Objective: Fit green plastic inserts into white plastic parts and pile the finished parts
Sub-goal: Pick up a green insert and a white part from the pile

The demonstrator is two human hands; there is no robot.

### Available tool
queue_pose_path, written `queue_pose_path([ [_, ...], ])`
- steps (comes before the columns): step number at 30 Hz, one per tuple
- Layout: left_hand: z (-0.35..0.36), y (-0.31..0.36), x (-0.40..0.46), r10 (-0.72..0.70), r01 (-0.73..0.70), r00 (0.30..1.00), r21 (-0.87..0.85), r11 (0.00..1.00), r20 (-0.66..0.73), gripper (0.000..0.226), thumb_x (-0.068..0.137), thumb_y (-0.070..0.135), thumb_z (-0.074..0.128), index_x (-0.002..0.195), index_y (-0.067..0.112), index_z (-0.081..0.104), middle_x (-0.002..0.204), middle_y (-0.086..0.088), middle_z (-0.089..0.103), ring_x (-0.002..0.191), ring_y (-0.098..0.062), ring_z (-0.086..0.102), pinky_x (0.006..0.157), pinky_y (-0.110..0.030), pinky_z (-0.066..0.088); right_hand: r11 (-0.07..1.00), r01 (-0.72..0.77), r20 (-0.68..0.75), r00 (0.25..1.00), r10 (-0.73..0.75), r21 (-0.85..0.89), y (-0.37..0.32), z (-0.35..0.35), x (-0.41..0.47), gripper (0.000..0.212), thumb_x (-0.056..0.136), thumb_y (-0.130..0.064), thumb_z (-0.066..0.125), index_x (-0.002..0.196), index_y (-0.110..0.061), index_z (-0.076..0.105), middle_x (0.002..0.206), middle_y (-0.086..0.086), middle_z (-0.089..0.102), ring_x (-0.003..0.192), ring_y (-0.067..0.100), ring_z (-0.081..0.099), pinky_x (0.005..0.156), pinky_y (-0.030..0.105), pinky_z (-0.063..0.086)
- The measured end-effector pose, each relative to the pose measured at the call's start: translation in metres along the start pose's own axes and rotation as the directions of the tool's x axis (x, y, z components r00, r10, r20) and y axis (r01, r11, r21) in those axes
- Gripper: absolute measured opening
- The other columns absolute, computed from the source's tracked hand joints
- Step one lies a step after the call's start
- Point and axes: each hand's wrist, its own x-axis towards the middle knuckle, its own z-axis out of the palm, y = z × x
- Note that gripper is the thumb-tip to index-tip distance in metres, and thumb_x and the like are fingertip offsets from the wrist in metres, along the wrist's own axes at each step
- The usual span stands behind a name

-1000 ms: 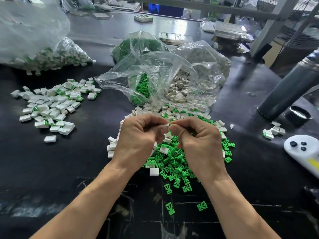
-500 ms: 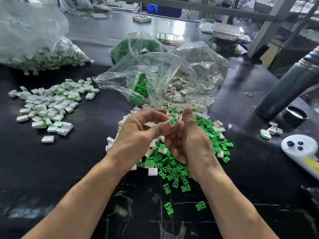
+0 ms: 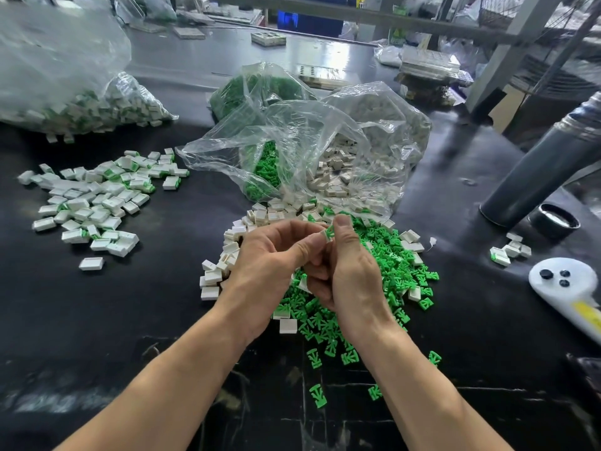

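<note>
Left hand (image 3: 273,258), frame centre: thumb and forefinger pinch a small white part (image 3: 323,235), mostly hidden by the fingertips. Right hand (image 3: 349,271), touching it on the right: thumb and curled fingers pinch a green insert (image 3: 330,231) against that part. Whether the insert is seated cannot be told. Judgement: square the insert to the part's opening, press straight in with the thumb, check it sits flush before release. Finished pile (image 3: 94,203) lies mid-left on the black bench (image 3: 136,320), well apart from the hands; a bag of finished parts (image 3: 65,92) is upper left. Loose white parts (image 3: 227,255) and green inserts (image 3: 390,265) heap under and right of the hands, spilling from clear bags (image 3: 309,148). Far right: grey cylinder (image 3: 546,170), white handheld device (image 3: 572,288). Nothing blocks the leftward carry.
</note>
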Motion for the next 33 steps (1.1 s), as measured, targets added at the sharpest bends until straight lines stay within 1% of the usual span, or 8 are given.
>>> queue_pose_path([
  [5, 0.002, -0.002, 0.001, 0.002, -0.003, 1.000, -0.040, 0.999, -0.020, 0.012, 0.085, 0.023, 0.071, 0.090, 0.014, 0.077, 0.077, -0.006, 0.069, 0.073, -0.016, 0.063, 0.066, -0.028, 0.051, 0.995, 0.070, -0.072, 0.995, -0.076, -0.074, 0.006, 0.006, 0.000, 0.057, 0.110, -0.051, 0.033, 0.065, -0.041, 0.066, 0.057, -0.018, 0.047, 0.050, -0.001, 0.042, 0.045, 0.013, 0.035],
  [10, 0.000, 0.000, 0.000, -0.005, 0.005, 1.000, -0.019, 1.000, 0.002, 0.013, 0.085, 0.023, 0.074, 0.091, 0.011, 0.077, 0.079, -0.011, 0.069, 0.070, -0.018, 0.066, 0.063, -0.027, 0.057, 0.998, 0.041, -0.056, 0.998, -0.038, 0.051, 0.006, 0.004, 0.002, 0.060, 0.109, -0.052, 0.035, 0.059, -0.033, 0.063, 0.056, -0.009, 0.039, 0.046, 0.008, 0.034, 0.039, 0.018, 0.029],
  [13, 0.000, 0.001, 0.001, -0.002, 0.002, 1.000, 0.022, 1.000, -0.002, 0.013, 0.084, 0.025, 0.074, 0.091, 0.014, 0.077, 0.084, -0.019, 0.071, 0.072, -0.020, 0.067, 0.068, -0.026, 0.058, 1.000, 0.006, -0.051, 0.999, -0.005, 0.012, 0.005, 0.003, 0.003, 0.064, 0.099, -0.067, 0.033, 0.056, -0.029, 0.061, 0.056, -0.005, 0.035, 0.046, 0.012, 0.029, 0.039, 0.021, 0.024],
  [15, 0.000, 0.000, 0.000, -0.004, 0.004, 1.000, 0.035, 0.999, 0.002, 0.013, 0.085, 0.026, 0.075, 0.091, 0.014, 0.077, 0.088, -0.024, 0.071, 0.074, -0.021, 0.068, 0.069, -0.026, 0.058, 1.000, 0.015, -0.055, 0.998, -0.016, -0.025, 0.006, 0.001, 0.004, 0.068, 0.104, -0.065, 0.030, 0.059, -0.029, 0.066, 0.055, -0.005, 0.039, 0.044, 0.010, 0.033, 0.038, 0.020, 0.027],
  [20, 0.002, -0.001, 0.001, -0.003, 0.003, 1.000, 0.039, 0.999, 0.004, 0.015, 0.084, 0.029, 0.077, 0.093, 0.017, 0.078, 0.089, -0.006, 0.077, 0.081, -0.016, 0.072, 0.072, -0.026, 0.056, 0.997, 0.012, -0.056, 0.998, -0.016, -0.076, 0.005, -0.003, 0.006, 0.060, 0.110, -0.054, 0.030, 0.078, -0.036, 0.077, 0.050, -0.016, 0.056, 0.042, -0.003, 0.051, 0.039, 0.010, 0.036],
  [25, 0.005, -0.002, 0.001, 0.026, -0.025, 1.000, 0.071, 0.997, -0.006, 0.010, 0.083, 0.027, 0.076, 0.089, 0.019, 0.077, 0.093, -0.004, 0.078, 0.082, -0.014, 0.073, 0.071, -0.028, 0.056, 0.982, 0.054, -0.141, 0.987, -0.081, -0.183, 0.014, -0.001, 0.010, 0.054, 0.099, -0.062, 0.032, 0.084, -0.037, 0.077, 0.060, -0.010, 0.063, 0.055, 0.005, 0.056, 0.051, 0.024, 0.043],
  [30, 0.008, -0.004, 0.001, 0.048, -0.046, 0.998, 0.046, 0.998, -0.033, 0.010, 0.081, 0.023, 0.078, 0.087, 0.016, 0.078, 0.109, -0.001, 0.078, 0.104, -0.019, 0.074, 0.081, -0.029, 0.057, 0.960, 0.116, -0.227, 0.958, -0.176, -0.254, 0.019, 0.001, 0.013, 0.055, 0.099, -0.056, 0.031, 0.090, -0.024, 0.075, 0.077, -0.007, 0.072, 0.075, 0.010, 0.066, 0.070, 0.035, 0.048],
  [33, 0.008, -0.003, -0.001, 0.076, -0.076, 0.997, -0.001, 0.997, -0.022, 0.003, 0.085, 0.015, 0.079, 0.087, 0.017, 0.079, 0.110, -0.002, 0.078, 0.104, -0.020, 0.075, 0.079, -0.024, 0.057, 0.954, 0.153, -0.252, 0.942, -0.220, -0.259, 0.019, 0.003, 0.012, 0.051, 0.100, -0.052, 0.032, 0.087, -0.026, 0.074, 0.074, -0.011, 0.069, 0.073, 0.009, 0.065, 0.068, 0.036, 0.049],
])
